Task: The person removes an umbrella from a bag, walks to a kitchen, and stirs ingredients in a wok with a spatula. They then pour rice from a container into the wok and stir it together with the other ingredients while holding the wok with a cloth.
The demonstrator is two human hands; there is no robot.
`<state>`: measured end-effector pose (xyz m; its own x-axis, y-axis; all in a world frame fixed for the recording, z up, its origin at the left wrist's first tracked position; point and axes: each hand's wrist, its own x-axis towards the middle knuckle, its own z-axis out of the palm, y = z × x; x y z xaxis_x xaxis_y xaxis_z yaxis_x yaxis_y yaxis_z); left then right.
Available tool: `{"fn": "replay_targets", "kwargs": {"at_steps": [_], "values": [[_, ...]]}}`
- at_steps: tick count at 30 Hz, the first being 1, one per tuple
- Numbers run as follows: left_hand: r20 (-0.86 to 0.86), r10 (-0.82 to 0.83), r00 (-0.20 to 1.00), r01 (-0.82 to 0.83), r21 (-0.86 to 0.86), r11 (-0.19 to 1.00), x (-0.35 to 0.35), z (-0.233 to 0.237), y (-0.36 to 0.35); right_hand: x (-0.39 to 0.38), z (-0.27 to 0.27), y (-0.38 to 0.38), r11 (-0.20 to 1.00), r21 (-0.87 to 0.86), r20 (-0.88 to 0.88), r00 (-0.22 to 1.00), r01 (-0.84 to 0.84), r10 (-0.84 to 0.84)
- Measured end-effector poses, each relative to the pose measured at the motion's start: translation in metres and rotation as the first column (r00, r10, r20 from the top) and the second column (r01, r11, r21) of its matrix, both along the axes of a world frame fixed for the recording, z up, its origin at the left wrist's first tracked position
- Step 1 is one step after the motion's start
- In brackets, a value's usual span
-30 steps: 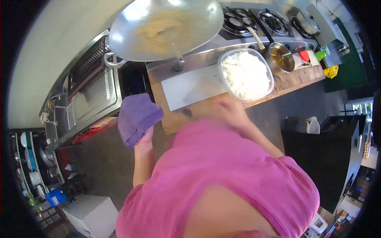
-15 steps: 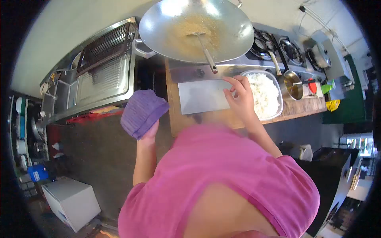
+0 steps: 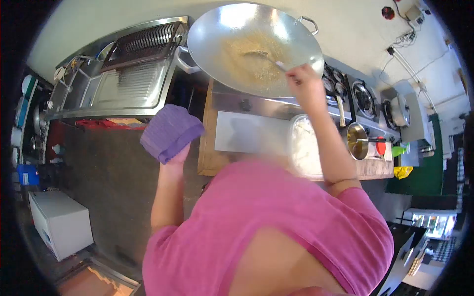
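A folded purple cloth (image 3: 172,132) covers the fingers of my left hand (image 3: 177,155), held left of the wooden counter. My right hand (image 3: 307,85) is closed around the handle of a metal ladle (image 3: 276,64) over the right side of a large wok (image 3: 217,47). The ladle's head rests in light brown, grainy food (image 3: 254,56) in the wok. Below my right forearm, a clear container of white food (image 3: 305,145) stands beside a white board (image 3: 247,132).
The sink (image 3: 131,89) with a dark dish rack (image 3: 140,47) is at the left. A metal pot (image 3: 355,143) stands on the counter's right part, near burners (image 3: 364,98). A white box-like appliance (image 3: 61,222) is on the floor.
My right hand has moved up from beside the white food container and taken hold of the ladle handle. The ladle handle has swung to the right. My left hand still has the purple cloth.
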<state>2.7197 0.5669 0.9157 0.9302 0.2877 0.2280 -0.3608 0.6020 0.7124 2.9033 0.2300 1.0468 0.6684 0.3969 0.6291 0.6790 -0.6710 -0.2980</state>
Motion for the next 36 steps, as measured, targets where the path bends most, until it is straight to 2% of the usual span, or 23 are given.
{"fn": "replay_targets", "kwargs": {"at_steps": [2,3,5,6,8,10,12,14,16,18,19,21,23,27,29,30,32,34,36], "values": [[0.117,-0.069,0.991,0.085,-0.141,0.986,0.021,-0.005,0.016,0.028,0.032,-0.013,0.981,-0.176,0.025,0.997,0.080,-0.077],[0.174,-0.099,0.980,0.134,-0.206,0.969,0.031,-0.008,0.023,0.040,0.044,-0.017,0.981,-0.181,0.022,0.997,0.071,-0.068],[0.228,-0.118,0.966,0.178,-0.264,0.948,0.051,-0.007,0.031,0.063,0.060,-0.020,0.843,-0.534,-0.030,0.994,0.069,-0.100],[0.189,-0.064,0.980,0.143,-0.444,0.884,0.066,-0.003,0.034,0.079,0.057,-0.017,0.845,-0.531,-0.029,0.995,0.064,-0.094],[0.155,-0.013,0.988,0.105,-0.603,0.791,0.082,0.018,0.023,0.107,0.046,-0.012,0.547,-0.837,-0.165,0.950,0.007,-0.265],[-0.021,0.144,0.989,-0.125,-0.626,0.770,0.096,0.062,0.001,0.114,0.050,-0.010,0.536,-0.844,-0.175,0.952,-0.013,-0.253],[0.158,0.123,0.980,-0.069,-0.310,0.948,0.134,0.019,0.033,0.135,0.059,-0.008,0.523,-0.852,-0.172,0.958,-0.026,-0.231],[0.261,0.113,0.959,-0.004,-0.384,0.923,0.142,0.022,0.028,0.167,0.066,-0.014,0.539,-0.829,-0.263,0.954,-0.147,-0.145],[0.365,0.069,0.928,0.125,-0.482,0.867,0.153,0.017,0.031,0.184,0.058,-0.005,0.564,-0.820,-0.215,0.966,-0.098,-0.145],[0.321,0.095,0.942,0.103,-0.550,0.829,0.158,0.021,0.025,0.200,0.038,0.005,0.594,-0.803,-0.173,0.973,-0.048,-0.155],[0.173,0.133,0.976,-0.008,-0.583,0.813,0.152,0.041,0.014,0.210,0.024,0.013,0.619,-0.785,-0.127,0.981,-0.011,-0.145],[0.180,0.153,0.972,-0.016,-0.596,0.803,0.156,0.045,0.007,0.216,0.003,0.031,0.643,-0.765,-0.074,0.988,0.029,-0.132],[0.177,0.187,0.966,-0.036,-0.625,0.780,0.158,0.050,0.004,0.206,-0.016,0.048,0.801,-0.598,-0.183,0.978,-0.027,-0.104],[0.191,0.178,0.965,-0.024,-0.614,0.789,0.151,0.052,0.007,0.177,-0.046,0.063,0.845,-0.533,-0.198,0.965,0.043,-0.174],[0.288,0.146,0.946,0.037,-0.544,0.839,0.151,0.055,0.008,0.147,-0.039,0.054,0.757,-0.652,-0.163,0.983,-0.039,-0.089],[0.287,0.147,0.947,0.036,-0.548,0.835,0.153,0.057,0.008,0.123,-0.028,0.049,0.753,-0.656,-0.163,0.982,-0.040,-0.090],[0.226,0.196,0.954,-0.023,-0.598,0.801,0.156,0.056,0.007,0.073,0.001,0.038,0.730,-0.650,-0.422,0.899,-0.210,-0.117],[0.234,0.204,0.951,-0.020,-0.609,0.793,0.163,0.046,0.011,0.060,0.028,0.020,0.721,-0.656,-0.449,0.884,-0.223,-0.134],[0.103,0.282,0.954,-0.168,-0.595,0.786,0.163,0.051,0.008,0.064,0.044,0.006,0.715,-0.659,-0.473,0.867,-0.231,-0.155]]}}
